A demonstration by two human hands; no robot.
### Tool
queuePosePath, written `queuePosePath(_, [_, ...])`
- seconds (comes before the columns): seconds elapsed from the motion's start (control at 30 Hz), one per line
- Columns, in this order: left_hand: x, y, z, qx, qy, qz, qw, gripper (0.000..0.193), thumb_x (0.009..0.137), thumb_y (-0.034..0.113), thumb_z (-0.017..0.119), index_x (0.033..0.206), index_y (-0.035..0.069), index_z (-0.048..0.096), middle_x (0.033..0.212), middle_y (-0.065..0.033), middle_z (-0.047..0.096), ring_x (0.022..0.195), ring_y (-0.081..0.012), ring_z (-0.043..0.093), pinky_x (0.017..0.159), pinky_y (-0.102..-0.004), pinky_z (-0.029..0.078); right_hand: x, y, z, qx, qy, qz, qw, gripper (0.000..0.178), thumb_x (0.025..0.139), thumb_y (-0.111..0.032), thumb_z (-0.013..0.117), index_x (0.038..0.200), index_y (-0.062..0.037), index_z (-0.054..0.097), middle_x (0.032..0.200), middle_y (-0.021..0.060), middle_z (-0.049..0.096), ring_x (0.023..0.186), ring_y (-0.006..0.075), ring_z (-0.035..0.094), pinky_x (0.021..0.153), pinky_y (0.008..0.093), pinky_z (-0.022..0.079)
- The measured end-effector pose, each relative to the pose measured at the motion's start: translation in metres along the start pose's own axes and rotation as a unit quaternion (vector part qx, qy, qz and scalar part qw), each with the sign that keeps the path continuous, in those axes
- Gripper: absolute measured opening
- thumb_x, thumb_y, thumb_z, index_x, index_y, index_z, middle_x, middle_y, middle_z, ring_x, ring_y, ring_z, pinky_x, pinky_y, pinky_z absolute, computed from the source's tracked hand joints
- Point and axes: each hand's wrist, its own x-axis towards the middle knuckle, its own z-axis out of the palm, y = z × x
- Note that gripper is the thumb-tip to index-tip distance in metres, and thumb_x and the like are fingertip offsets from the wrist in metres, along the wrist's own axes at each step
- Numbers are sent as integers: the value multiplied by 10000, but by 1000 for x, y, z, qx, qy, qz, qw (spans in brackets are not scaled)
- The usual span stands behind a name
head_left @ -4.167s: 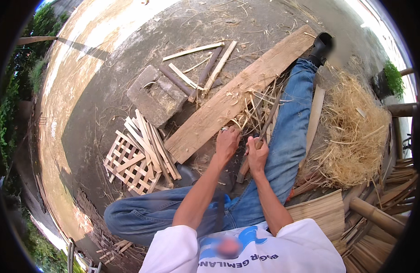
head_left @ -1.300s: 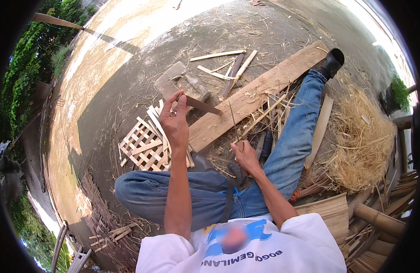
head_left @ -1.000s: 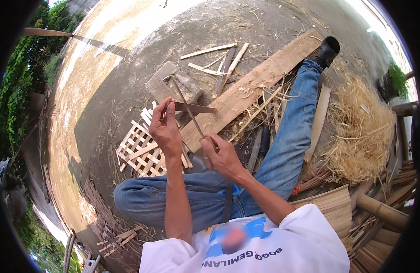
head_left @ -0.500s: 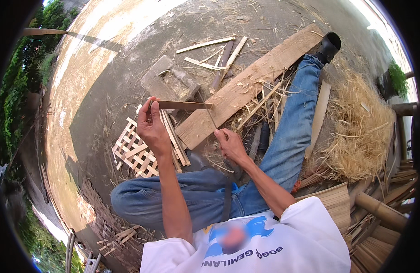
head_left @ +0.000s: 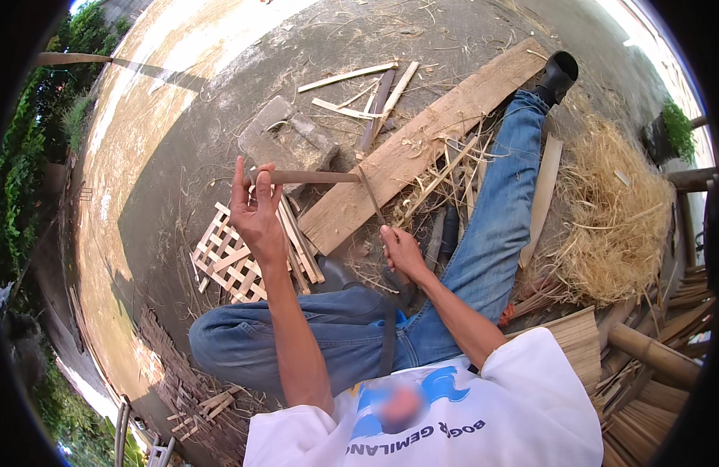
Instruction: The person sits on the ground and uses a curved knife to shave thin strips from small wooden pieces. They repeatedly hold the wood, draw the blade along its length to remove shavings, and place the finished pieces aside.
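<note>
Between the thumb and fingers of my left hand is one end of a flat brown strip, probably bamboo, held level above the ground. One finger of that hand points upward. My right hand is closed around a knife, its handle mostly hidden in the fist. The blade slants up and to the left, and its tip meets or crosses the strip's right end; whether it cuts in, I cannot tell. Below both lies a long wooden plank, running diagonally beside my outstretched leg, with curled shavings on it.
A woven lattice of pale strips lies left of my left wrist. Beyond the strip sits a grey concrete block, with loose slats farther off. At right are a heap of straw-like shavings and a bamboo pole.
The strip has rolled and now shows a narrower face. My right hand has shifted slightly right and down, with the knife turned so more blade shows. A left finger has lifted.
</note>
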Motion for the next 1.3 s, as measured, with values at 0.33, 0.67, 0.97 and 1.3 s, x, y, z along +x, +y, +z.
queuePosePath(0.33, [-11, -24, 4, 67, 78, 59, 993, 221, 945, 91, 745, 1117, -44, 717, 984, -100, 731, 953, -170, 721, 919, -317, 637, -57, -81, 52, -12, -8, -260, 966, 406, 1070, -384, 556, 932, -6, 611, 591, 26, 535, 446, 125, 541, 416, 310, 427])
queuePosePath(0.67, [-5, -21, -1, 95, 98, 68, 988, 200, 948, 117, 754, 1086, -27, 744, 939, -51, 700, 874, -113, 660, 853, -269, 580, -29, -40, 41, -46, 24, -221, 974, 401, 1050, -380, 589, 993, 15, 619, 632, 99, 499, 604, 148, 519, 571, 344, 445])
queuePosePath(0.97, [0, -28, -6, 93, 110, 58, 988, 235, 922, 213, 805, 1063, 27, 785, 879, 28, 656, 797, -37, 561, 711, -224, 461, 14, 9, 17, -50, 72, -69, 994, 427, 1039, -370, 577, 906, 34, 611, 669, 172, 523, 613, 229, 457, 625, 416, 433])
queuePosePath(1.3, [10, -32, -2, 77, 97, 68, 990, 294, 947, 184, 774, 1165, -10, 738, 966, -29, 704, 884, -78, 639, 829, -248, 533, 8, 25, 15, -69, 86, -55, 992, 494, 1029, -425, 583, 877, 45, 600, 655, 152, 519, 627, 232, 520, 636, 426, 453])
